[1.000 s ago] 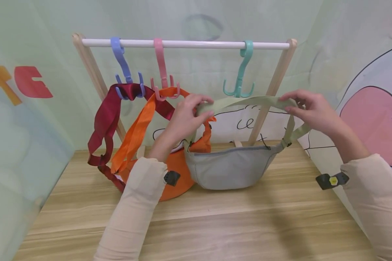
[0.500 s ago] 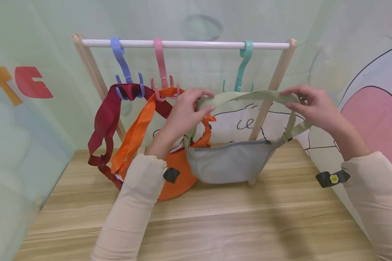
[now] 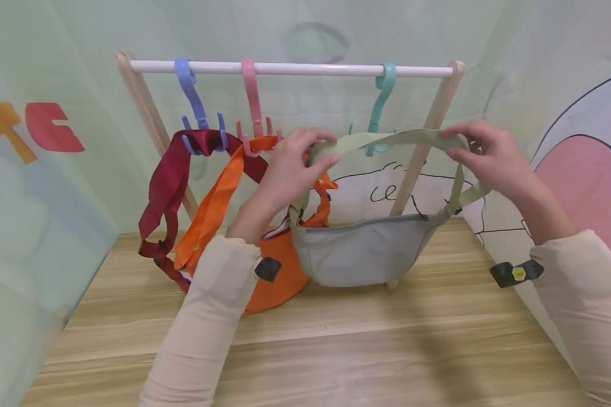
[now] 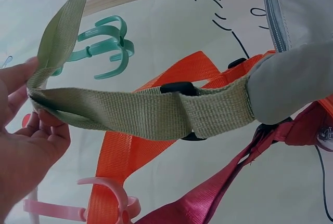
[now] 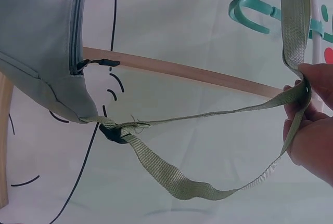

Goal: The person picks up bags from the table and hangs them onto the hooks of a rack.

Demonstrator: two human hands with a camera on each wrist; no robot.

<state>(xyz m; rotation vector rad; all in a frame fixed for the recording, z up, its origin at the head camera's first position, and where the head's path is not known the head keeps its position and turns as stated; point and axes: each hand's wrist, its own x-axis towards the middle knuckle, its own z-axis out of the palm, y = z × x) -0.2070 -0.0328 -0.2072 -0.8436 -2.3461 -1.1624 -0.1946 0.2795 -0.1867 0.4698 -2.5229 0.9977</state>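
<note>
A grey waist bag [image 3: 361, 254] with a zipper along its top hangs by its pale green strap [image 3: 382, 139] from both hands. My left hand [image 3: 297, 164] pinches the strap at its left part, thumb against fingers. At the right part, my right hand [image 3: 489, 152] pinches the same strap, which loops down to the bag's end, as the right wrist view shows. Between the hands, the strap crosses in front of the lower prongs of a teal hook [image 3: 382, 102]. In the left wrist view, that teal hook [image 4: 112, 47] stands apart from the strap.
The white rod [image 3: 310, 69] of a wooden-legged rack carries the hooks. A dark red strap [image 3: 165, 181] hangs on a blue hook [image 3: 190, 93], and an orange bag [image 3: 277, 271] hangs from a pink hook [image 3: 252, 96]. Beneath is a wood-grain table [image 3: 336, 350].
Both hands have risen with the strap, which has come up from below the teal hook to across its prongs. The grey bag has lifted a little with it.
</note>
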